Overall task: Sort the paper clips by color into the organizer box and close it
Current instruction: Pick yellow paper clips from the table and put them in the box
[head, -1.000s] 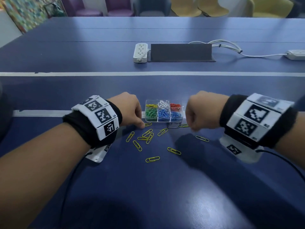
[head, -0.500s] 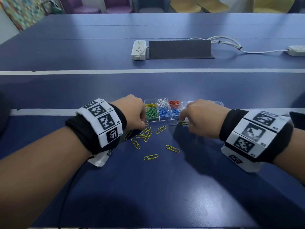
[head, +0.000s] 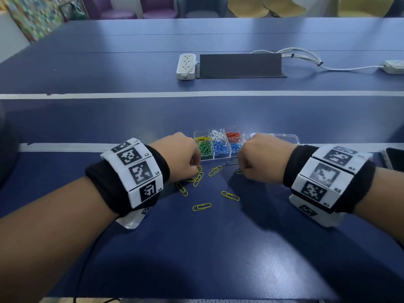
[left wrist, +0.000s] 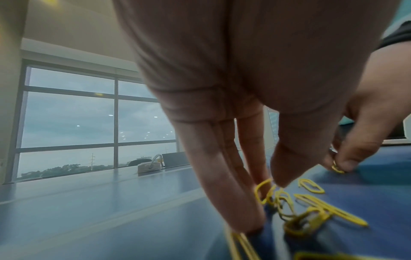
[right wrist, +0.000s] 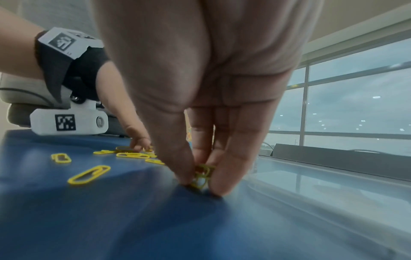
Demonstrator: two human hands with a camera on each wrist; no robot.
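Note:
The clear organizer box (head: 218,158) lies on the blue table, its lid (head: 276,136) open to the right. Its compartments hold yellow, white, red, green and blue clips. Several loose yellow paper clips (head: 201,206) lie in front of it. My left hand (head: 195,170) is down at the left of the pile; thumb and forefinger pinch a yellow clip (left wrist: 263,190) standing on edge. My right hand (head: 241,170) is at the box's front right corner and pinches another yellow clip (right wrist: 203,176) against the table, between the thumb and two fingers (right wrist: 224,179).
A white power strip (head: 185,66), a dark cable hatch (head: 240,65) and white cables (head: 306,60) lie at the table's far side. A phone (head: 394,158) sits at the right edge. Chairs stand beyond the table.
My right hand has come down from above the box's right side to the table and closed on a yellow clip. My left hand has stayed at the pile, fingers working on a clip.

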